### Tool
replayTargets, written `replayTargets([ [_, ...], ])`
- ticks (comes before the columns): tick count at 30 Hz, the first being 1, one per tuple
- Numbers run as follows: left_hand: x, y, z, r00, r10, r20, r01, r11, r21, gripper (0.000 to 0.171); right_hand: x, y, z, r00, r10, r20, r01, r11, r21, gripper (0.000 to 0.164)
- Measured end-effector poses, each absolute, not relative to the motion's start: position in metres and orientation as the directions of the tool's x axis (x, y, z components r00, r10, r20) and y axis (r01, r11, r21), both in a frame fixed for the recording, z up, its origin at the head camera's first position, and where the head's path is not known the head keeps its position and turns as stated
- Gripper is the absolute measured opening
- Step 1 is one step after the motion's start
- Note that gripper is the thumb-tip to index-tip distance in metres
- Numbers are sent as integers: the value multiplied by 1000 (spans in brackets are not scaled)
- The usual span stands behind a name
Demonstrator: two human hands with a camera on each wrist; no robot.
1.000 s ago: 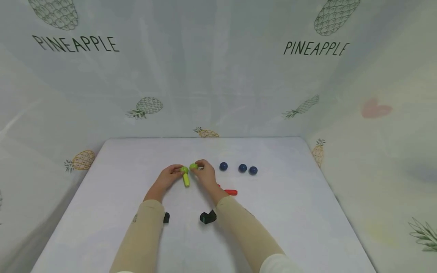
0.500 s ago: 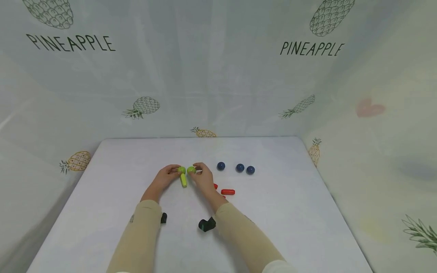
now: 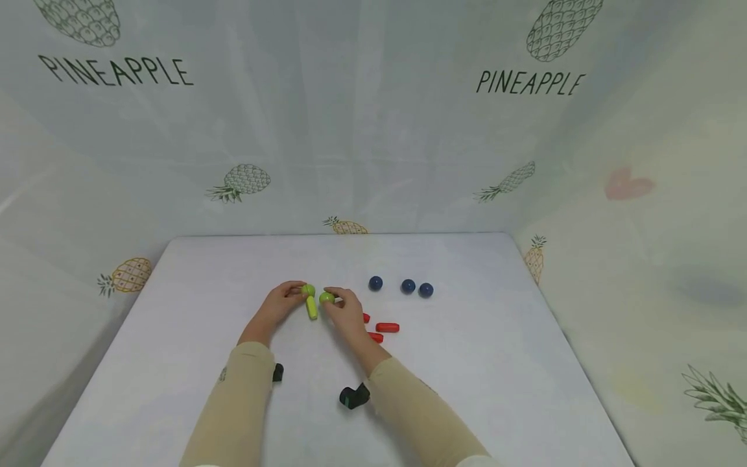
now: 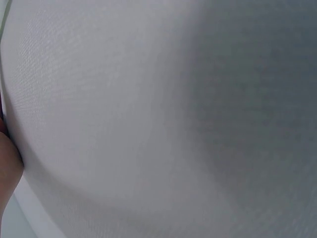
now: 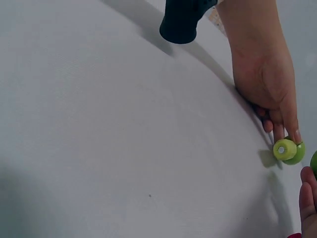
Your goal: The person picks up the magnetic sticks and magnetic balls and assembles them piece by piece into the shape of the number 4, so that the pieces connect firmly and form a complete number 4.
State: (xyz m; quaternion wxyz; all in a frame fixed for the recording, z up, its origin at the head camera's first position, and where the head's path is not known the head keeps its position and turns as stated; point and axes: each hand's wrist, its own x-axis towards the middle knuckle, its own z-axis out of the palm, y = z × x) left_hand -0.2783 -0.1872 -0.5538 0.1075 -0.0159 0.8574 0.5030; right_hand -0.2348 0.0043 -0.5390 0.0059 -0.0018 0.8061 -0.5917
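Observation:
Between its thumb and fingers, my left hand (image 3: 279,303) pinches a green ball (image 3: 308,290). A short yellow-green peg (image 3: 312,308) extends from this ball toward me; its round end (image 5: 281,149) faces the camera in the right wrist view. Just to the right, my right hand (image 3: 347,312) pinches a second green ball (image 3: 327,298), held a small gap apart from the first. The left wrist view shows mostly blurred white surface, with a bit of skin (image 4: 9,166) at its left edge.
Three dark blue balls (image 3: 408,286) lie on the white table (image 3: 496,363) to the right of my hands. Several red pegs (image 3: 388,327) lie beside my right wrist, one partly behind it. Dark wrist devices (image 3: 354,396) show by both forearms.
My right hand has drawn its green ball slightly toward me, from behind the left ball's level to just in front of it. More of the red pegs shows now. My left hand keeps its grip.

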Motion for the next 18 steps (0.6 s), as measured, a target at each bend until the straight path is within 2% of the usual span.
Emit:
replayTargets([
  [8, -278, -188, -555, -976, 85, -200, -134, 491, 861, 48, -225, 5, -546, -999, -22, -44, 35, 302, -953, 30],
  [18, -279, -188, -554, -979, 101, -178, -107, 487, 867, 47, -218, 4, -554, -999, -30, -37, 27, 278, -960, 39],
])
